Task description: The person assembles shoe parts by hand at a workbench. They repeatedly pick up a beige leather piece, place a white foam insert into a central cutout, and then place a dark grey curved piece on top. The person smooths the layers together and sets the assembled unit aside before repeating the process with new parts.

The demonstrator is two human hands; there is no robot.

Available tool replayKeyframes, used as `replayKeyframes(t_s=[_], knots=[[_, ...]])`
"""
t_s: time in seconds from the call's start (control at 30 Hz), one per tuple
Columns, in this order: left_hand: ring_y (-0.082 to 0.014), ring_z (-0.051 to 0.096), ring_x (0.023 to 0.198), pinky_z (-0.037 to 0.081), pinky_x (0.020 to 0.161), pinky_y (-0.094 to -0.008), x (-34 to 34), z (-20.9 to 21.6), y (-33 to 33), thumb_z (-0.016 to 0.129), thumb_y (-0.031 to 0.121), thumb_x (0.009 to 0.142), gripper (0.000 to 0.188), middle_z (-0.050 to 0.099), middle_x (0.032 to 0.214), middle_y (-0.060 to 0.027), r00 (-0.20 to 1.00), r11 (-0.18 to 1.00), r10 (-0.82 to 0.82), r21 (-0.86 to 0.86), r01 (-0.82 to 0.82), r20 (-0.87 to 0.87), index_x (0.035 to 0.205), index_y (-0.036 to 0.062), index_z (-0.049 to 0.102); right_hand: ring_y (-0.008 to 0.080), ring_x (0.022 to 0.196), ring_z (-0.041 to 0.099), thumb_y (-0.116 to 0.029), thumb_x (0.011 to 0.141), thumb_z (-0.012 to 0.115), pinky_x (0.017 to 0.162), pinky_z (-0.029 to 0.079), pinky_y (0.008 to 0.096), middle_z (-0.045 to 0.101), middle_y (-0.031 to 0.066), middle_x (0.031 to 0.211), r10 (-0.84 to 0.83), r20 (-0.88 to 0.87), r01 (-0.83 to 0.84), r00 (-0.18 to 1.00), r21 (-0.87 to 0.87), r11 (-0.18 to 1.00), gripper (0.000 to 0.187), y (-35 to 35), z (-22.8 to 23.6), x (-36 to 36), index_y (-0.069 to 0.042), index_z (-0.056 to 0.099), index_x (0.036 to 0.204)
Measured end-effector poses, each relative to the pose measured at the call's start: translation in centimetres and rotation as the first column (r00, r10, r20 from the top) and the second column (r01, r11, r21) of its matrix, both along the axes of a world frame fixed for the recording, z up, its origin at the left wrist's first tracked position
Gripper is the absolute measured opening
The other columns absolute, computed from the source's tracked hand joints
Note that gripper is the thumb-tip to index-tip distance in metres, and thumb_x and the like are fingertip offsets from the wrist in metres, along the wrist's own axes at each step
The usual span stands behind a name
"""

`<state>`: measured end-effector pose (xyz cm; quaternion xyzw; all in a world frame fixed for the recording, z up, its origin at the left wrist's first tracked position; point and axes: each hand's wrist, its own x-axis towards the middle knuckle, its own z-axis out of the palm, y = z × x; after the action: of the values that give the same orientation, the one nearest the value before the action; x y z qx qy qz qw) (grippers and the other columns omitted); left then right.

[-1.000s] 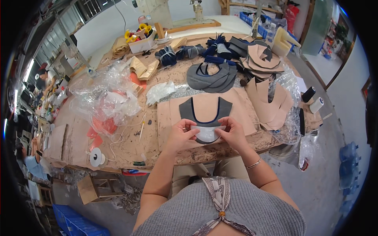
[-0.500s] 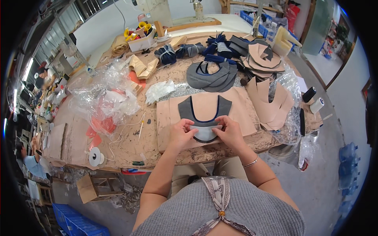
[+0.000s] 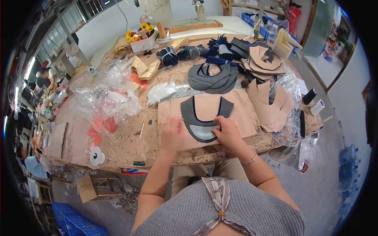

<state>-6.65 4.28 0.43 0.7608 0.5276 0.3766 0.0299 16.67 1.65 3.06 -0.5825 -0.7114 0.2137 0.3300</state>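
Observation:
A dark grey U-shaped shoe-upper piece (image 3: 225, 109) with dark blue edging round its inner opening lies on a tan sheet (image 3: 245, 103). On its lower curve sits a pale grey crescent patch (image 3: 200, 131). My right hand (image 3: 229, 133) is closed at the patch's right end, thumb and fingertips pinching there. My left hand (image 3: 171, 131), smeared by motion, hovers left of the grey piece, apart from it; its fingers cannot be read.
Stacked grey pieces (image 3: 212, 78) lie beyond the sheet, with tan cut pieces (image 3: 271, 106) at right. Clear plastic wrap (image 3: 106, 94) and a white spool (image 3: 97, 156) are on the left. Two thread cones (image 3: 310, 96) stand at the right edge. Other people (image 3: 49, 76) work far left.
My left hand has let go of the patch's left end and moved left. The patch now lies flatter on the grey piece, while my right hand stays at its right end.

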Motion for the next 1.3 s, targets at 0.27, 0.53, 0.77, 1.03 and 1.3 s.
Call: replayKeyframes(t_s=[0.27, 0.53, 0.77, 1.03, 1.3], knots=[[-0.0450, 0.033, 0.135, 0.025, 0.111, -0.0524, 7.3, -0.6, -6.5, 0.070, 0.055, 0.073, 0.097, 0.035, 0.145, -0.0289, 0.900, 0.951, -0.309, -0.112, 0.288, -0.308, 0.138, -0.0095, 0.037, 0.0313, 0.091, 0.056, -0.011, 0.068, 0.077, 0.080, 0.047, 0.0390, 0.062, 0.0106, 0.084, -0.041, -0.068, 0.048, 0.997, 0.105, 0.993, 0.033, 2.2, -1.6, 3.0, -0.004, 0.061, 0.097], [-0.0434, 0.038, 0.132, 0.031, 0.109, -0.0483, 7.1, -0.1, -6.4, 0.075, 0.049, 0.073, 0.090, 0.041, 0.142, -0.0259, 0.918, 0.933, -0.342, -0.191, 0.306, -0.201, 0.136, -0.0063, 0.042, 0.0320, 0.131, 0.044, -0.023, 0.089, 0.060, 0.108, 0.035, 0.0410, 0.053, 0.0140, 0.134, 0.185, 0.251, -0.249, 0.950, 0.255, 0.934, 0.041, -2.3, -3.4, 0.4, -0.005, 0.055, 0.125], [-0.0347, 0.041, 0.132, 0.028, 0.108, -0.0525, 1.5, 0.8, -3.2, 0.063, 0.034, 0.087, 0.062, 0.050, 0.139, -0.0127, 0.910, 0.946, -0.320, -0.143, 0.291, -0.262, 0.138, 0.0036, 0.044, 0.0299, 0.132, 0.043, -0.037, 0.091, 0.057, 0.109, 0.031, 0.0449, 0.050, 0.0122, 0.138, 0.143, 0.390, -0.253, 0.910, 0.247, 0.935, 0.051, -3.1, -3.0, 0.5, -0.006, 0.051, 0.131], [-0.0384, 0.035, 0.135, 0.025, 0.109, -0.0539, 1.0, 2.1, -4.3, 0.056, 0.047, 0.088, 0.066, 0.046, 0.142, -0.0154, 0.937, 0.974, -0.080, -0.226, 0.001, -0.340, 0.137, 0.0024, 0.046, 0.0284, 0.131, 0.044, -0.039, 0.090, 0.057, 0.109, 0.031, 0.0455, 0.050, 0.0105, 0.139, 0.095, 0.407, -0.226, 0.909, 0.287, 0.931, 0.052, -3.5, -3.0, 0.1, -0.008, 0.053, 0.131], [-0.0378, 0.046, 0.124, 0.041, 0.099, -0.0431, 1.1, 0.4, -3.3, 0.061, 0.019, 0.089, 0.048, 0.058, 0.121, -0.0217, 0.991, 0.997, -0.046, 0.060, 0.054, -0.123, 0.131, 0.0008, 0.050, 0.0285, 0.131, 0.044, -0.040, 0.090, 0.056, 0.109, 0.030, 0.0454, 0.050, 0.0105, 0.139, 0.081, 0.417, -0.221, 0.905, 0.301, 0.928, 0.052, -3.5, -3.3, 0.3, -0.008, 0.052, 0.132]])
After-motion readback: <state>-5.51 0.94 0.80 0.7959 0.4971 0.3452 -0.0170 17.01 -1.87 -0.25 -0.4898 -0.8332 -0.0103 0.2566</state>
